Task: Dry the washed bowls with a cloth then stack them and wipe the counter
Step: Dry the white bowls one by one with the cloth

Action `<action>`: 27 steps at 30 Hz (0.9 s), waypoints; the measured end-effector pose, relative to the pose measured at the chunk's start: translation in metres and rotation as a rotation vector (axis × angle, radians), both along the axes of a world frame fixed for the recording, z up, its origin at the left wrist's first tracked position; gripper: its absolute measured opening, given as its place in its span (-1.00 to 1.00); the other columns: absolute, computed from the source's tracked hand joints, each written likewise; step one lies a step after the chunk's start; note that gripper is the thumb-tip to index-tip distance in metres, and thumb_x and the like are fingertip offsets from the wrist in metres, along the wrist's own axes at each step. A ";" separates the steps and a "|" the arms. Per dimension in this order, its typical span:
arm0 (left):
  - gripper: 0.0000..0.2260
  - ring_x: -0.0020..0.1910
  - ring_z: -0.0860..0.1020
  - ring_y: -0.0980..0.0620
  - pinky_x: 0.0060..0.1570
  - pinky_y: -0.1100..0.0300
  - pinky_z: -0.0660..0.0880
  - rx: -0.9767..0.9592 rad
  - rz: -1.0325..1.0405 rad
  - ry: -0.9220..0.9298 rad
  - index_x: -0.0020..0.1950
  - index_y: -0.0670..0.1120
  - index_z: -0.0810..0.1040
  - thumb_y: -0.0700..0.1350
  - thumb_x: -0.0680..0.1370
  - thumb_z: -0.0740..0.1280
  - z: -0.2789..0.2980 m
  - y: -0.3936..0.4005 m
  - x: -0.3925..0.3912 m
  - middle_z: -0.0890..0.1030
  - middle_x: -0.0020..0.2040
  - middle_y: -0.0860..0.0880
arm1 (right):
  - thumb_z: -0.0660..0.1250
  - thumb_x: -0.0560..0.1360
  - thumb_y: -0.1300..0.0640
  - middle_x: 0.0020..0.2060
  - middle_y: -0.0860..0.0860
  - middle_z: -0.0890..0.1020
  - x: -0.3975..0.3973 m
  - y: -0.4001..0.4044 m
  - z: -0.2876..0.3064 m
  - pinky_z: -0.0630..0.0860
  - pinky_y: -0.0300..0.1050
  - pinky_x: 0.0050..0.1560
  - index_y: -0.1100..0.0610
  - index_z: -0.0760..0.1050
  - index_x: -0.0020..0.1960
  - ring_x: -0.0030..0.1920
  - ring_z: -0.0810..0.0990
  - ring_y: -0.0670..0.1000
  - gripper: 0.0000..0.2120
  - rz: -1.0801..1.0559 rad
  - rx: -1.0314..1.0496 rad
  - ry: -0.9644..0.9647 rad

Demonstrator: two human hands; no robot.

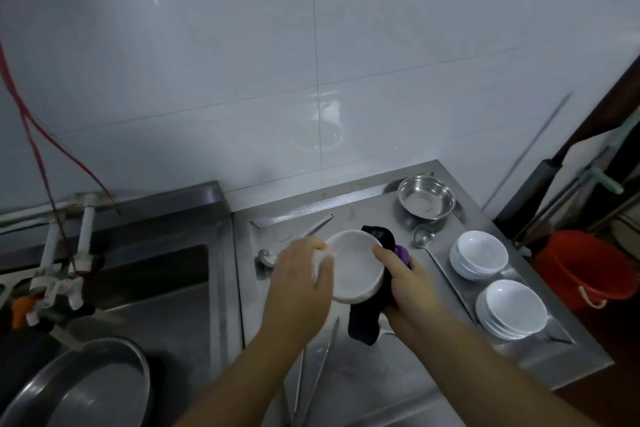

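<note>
A white bowl (351,265) is held tilted above the steel counter (363,374). My left hand (301,284) grips its left rim, thumb over the edge. My right hand (403,288) holds a black and purple cloth (367,317) against the bowl's right side and underside, with a finger on the rim. Two stacks of white bowls stand on the counter's right side, one farther back (479,255) and one nearer (510,308).
A steel bowl (426,198) and a small ladle (422,236) lie at the back of the counter. To the left is a sink (173,288) with taps (69,270) and a large metal basin (86,388). A red bucket (585,267) stands right of the counter.
</note>
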State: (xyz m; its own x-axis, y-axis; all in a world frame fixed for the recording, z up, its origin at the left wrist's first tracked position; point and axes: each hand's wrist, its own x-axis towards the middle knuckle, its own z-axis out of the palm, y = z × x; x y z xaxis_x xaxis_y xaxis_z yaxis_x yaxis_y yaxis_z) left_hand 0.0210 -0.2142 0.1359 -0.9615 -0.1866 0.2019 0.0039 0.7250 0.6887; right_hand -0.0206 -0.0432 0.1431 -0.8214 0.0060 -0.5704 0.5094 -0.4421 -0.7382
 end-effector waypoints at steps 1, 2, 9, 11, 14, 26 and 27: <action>-0.74 0.20 0.46 0.26 0.21 0.28 0.43 0.115 0.059 -0.089 0.32 0.10 0.49 0.12 0.71 0.14 -0.004 0.001 -0.002 0.53 0.23 0.15 | 0.46 0.60 0.18 0.20 0.27 0.69 0.002 0.006 -0.001 0.68 0.24 0.13 0.20 0.56 0.31 0.19 0.69 0.29 -0.69 -0.012 -0.004 -0.002; -0.72 0.20 0.51 0.20 0.20 0.20 0.50 0.229 0.084 -0.207 0.37 0.09 0.50 0.10 0.73 0.14 -0.007 0.003 -0.005 0.56 0.25 0.12 | 0.46 0.60 0.18 0.19 0.25 0.70 0.004 0.013 -0.002 0.69 0.21 0.09 0.19 0.57 0.31 0.18 0.69 0.27 -0.70 -0.019 -0.012 -0.002; -0.81 -0.06 0.77 -0.04 -0.15 0.17 0.69 1.047 0.137 -0.498 0.10 -0.08 0.66 -0.11 0.73 0.26 -0.012 0.062 -0.005 0.76 -0.02 -0.11 | 0.46 0.59 0.19 0.11 0.17 0.76 0.014 0.080 -0.007 0.69 0.15 -0.04 0.09 0.60 0.28 0.14 0.71 0.25 -0.73 -0.063 -0.014 -0.013; -0.81 -0.01 0.76 -0.10 -0.11 0.13 0.70 1.038 0.117 -0.486 0.07 -0.10 0.69 -0.12 0.72 0.29 -0.012 0.084 -0.006 0.75 0.02 -0.15 | 0.46 0.59 0.21 0.09 0.17 0.76 0.015 0.106 -0.008 0.70 0.17 -0.01 0.07 0.61 0.25 0.12 0.71 0.24 -0.75 -0.079 -0.007 -0.008; -0.76 0.01 0.76 -0.10 -0.07 0.10 0.71 0.986 0.049 -0.478 -0.01 0.00 0.76 -0.10 0.71 0.30 -0.010 0.126 -0.010 0.76 0.01 -0.11 | 0.46 0.58 0.25 0.13 0.20 0.72 0.013 0.155 -0.014 0.67 0.28 0.10 0.11 0.57 0.30 0.13 0.69 0.28 -0.69 -0.118 0.027 -0.013; -0.82 -0.01 0.76 0.00 -0.10 0.12 0.71 0.926 -0.003 -0.616 0.18 -0.07 0.69 -0.11 0.69 0.31 -0.034 0.326 -0.016 0.77 0.01 -0.05 | 0.62 0.41 0.29 0.01 0.14 0.75 0.012 0.365 -0.056 0.65 0.18 0.17 0.05 0.63 0.14 0.09 0.73 0.22 -0.63 -0.156 0.336 -0.011; -0.82 -0.02 0.76 0.00 -0.09 0.09 0.72 0.920 0.016 -0.629 0.18 -0.08 0.69 -0.11 0.69 0.30 -0.037 0.335 -0.017 0.77 0.03 -0.06 | 0.64 0.39 0.26 -0.02 0.12 0.75 0.012 0.375 -0.058 0.65 0.16 0.16 0.03 0.64 0.12 0.07 0.74 0.20 -0.64 -0.155 0.357 -0.016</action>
